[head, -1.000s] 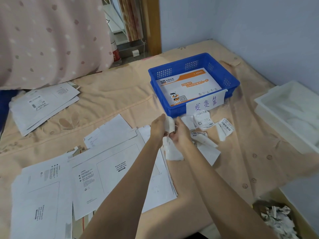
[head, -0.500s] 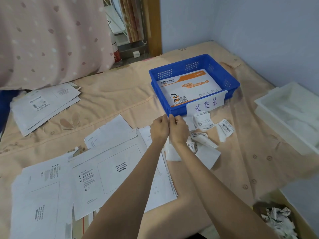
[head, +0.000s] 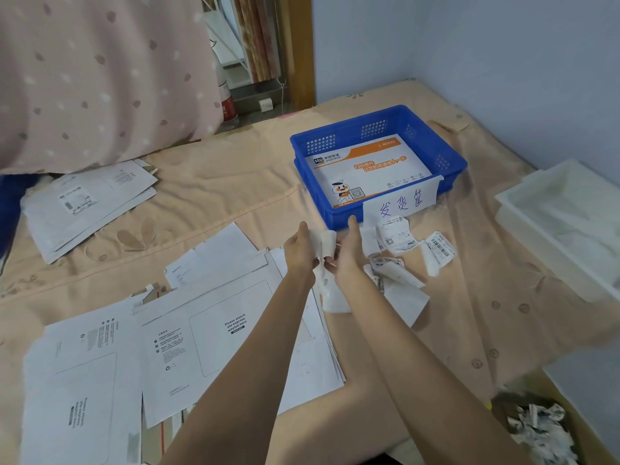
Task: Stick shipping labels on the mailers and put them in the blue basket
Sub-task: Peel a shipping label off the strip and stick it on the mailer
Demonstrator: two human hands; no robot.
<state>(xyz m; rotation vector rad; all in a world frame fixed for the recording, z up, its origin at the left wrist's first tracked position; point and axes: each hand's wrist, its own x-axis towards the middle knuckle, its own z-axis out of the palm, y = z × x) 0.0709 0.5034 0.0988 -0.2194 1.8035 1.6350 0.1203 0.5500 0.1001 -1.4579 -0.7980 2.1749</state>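
Note:
My left hand (head: 301, 250) and my right hand (head: 348, 251) are close together above the bed and pinch a curled white shipping label (head: 327, 243) between them; its backing strip (head: 333, 295) hangs down below. Several loose curled labels (head: 397, 234) lie just right of my hands. White mailers (head: 208, 327) are spread on the sheet at the lower left. The blue basket (head: 432, 152) stands beyond my hands, with an orange-and-white mailer (head: 365, 169) inside and a handwritten paper tag (head: 401, 203) on its front wall.
Another stack of labelled mailers (head: 87, 203) lies at the far left under a pink spotted quilt (head: 100, 72). A white tray (head: 570, 223) sits at the right edge. A cardboard box with crumpled paper scraps (head: 540, 431) is at the bottom right. Blue wall behind.
My hands came together over the label, then spread slightly apart; the curled label now shows between them and the backing strip hangs lower.

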